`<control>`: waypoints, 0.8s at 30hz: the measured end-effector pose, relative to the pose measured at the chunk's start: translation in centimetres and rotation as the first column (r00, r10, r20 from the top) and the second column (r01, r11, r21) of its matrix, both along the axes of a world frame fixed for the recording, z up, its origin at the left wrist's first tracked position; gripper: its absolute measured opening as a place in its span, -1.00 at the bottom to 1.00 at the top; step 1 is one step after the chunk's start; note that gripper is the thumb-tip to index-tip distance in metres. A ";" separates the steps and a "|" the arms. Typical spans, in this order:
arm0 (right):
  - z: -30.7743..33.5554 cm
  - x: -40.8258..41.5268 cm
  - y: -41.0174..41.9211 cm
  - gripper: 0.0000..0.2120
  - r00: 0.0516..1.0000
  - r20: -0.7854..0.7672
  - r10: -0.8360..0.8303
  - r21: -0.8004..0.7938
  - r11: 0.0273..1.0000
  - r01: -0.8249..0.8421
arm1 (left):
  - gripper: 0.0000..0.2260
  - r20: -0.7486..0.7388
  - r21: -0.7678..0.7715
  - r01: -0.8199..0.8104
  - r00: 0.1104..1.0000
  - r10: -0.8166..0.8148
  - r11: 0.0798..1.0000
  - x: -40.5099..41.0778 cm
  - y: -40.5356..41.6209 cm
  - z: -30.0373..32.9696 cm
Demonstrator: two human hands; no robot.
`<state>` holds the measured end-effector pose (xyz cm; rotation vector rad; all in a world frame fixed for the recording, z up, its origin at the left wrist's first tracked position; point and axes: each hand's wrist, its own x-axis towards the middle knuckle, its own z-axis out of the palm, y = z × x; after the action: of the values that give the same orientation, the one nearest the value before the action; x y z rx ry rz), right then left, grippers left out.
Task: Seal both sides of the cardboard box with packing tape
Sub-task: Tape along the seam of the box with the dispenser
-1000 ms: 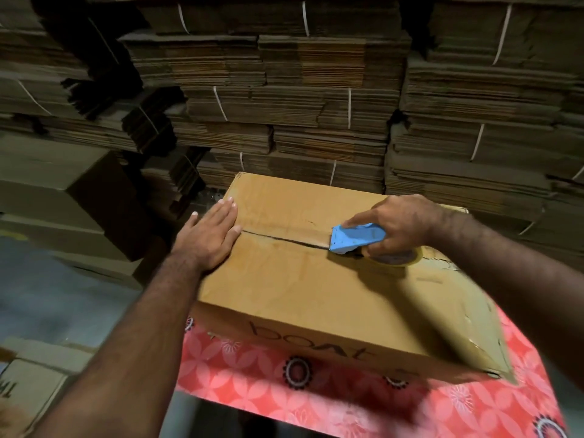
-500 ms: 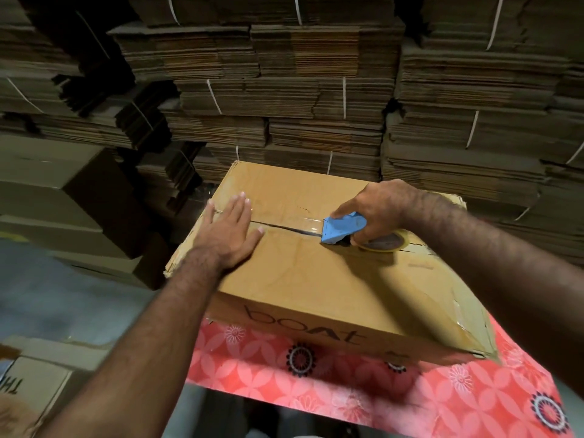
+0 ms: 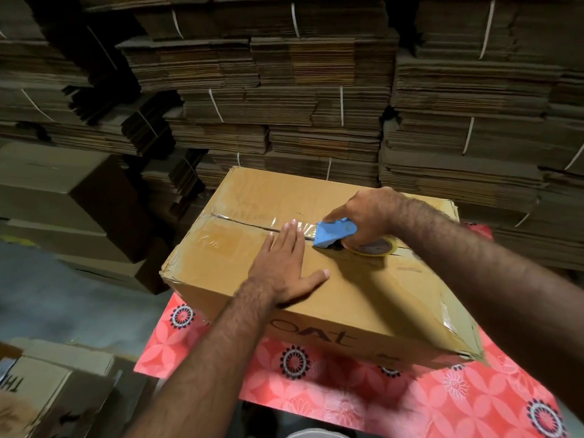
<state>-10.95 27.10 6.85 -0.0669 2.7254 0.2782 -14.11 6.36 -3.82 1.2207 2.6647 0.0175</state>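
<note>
The cardboard box (image 3: 331,273) lies on a table with a red flowered cloth (image 3: 363,393), its top flaps closed and the seam between them running from the far left edge toward the right. The step in hand is the taping of this top seam. The right hand (image 3: 368,218) is closed around a blue tape dispenser (image 3: 335,233), and the yellowish roll of packing tape (image 3: 374,248) sits under the palm, pressed on the box. A shiny clear strip (image 3: 252,221) covers the seam from the left edge up to the blue nose of the dispenser; to the right of the roll the seam shows as a dark bare line, so I judge this side about half sealed.

The left hand (image 3: 286,263) holds nothing — it lies flat and open on the near flap, fingertips (image 3: 292,224) touching the strip just beside the dispenser, pressing the tape and steadying the box.

The next move, as I judge it, calls for drawing the dispenser further to the right along the seam, with firm downward pressure so the tape does not wrinkle, then over the right edge and down the side a little before cutting. The left hand should stay clear of the cutter. After that the box must be turned over — the other side is not visible here, so I cannot tell its state.

Behind the box stand tall stacks of flattened cartons (image 3: 284,90).
</note>
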 end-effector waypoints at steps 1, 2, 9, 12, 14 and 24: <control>-0.1 0.1 0.1 -0.37 1.000 -0.010 0.008 0.006 1.000 -0.008 | 0.03 0.010 -0.007 0.003 1.000 -0.003 1.000 0.4 0.1 0.1; -0.1 0.1 0.1 -0.37 1.000 -0.018 0.014 0.007 1.000 -0.014 | 0.11 0.026 -0.019 0.017 1.000 -0.017 1.000 0.7 0.1 0.3; -0.4 -0.1 0.6 -0.38 0.999 -0.030 0.038 -0.006 0.999 -0.039 | 0.39 0.067 -0.102 0.155 0.987 -0.149 0.983 1.4 -0.8 1.3; -0.2 -0.1 0.7 -0.38 0.999 -0.029 0.043 -0.021 0.999 -0.043 | 0.43 0.074 -0.084 0.216 0.975 -0.210 0.973 1.6 -0.8 1.4; -0.1 -0.2 0.9 -0.38 0.999 -0.018 0.042 -0.037 0.998 -0.043 | 0.45 0.054 -0.068 0.261 0.965 -0.257 0.963 1.7 -0.9 1.6; 0.5 0.5 2.2 -0.34 0.999 -0.010 0.031 -0.082 0.996 -0.032 | 0.46 0.081 -0.158 0.181 0.982 -0.170 0.971 1.6 -0.5 1.6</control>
<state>-10.43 29.32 7.31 -0.1323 2.7462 0.1753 -12.49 5.89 -2.19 1.3699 2.4376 -0.1821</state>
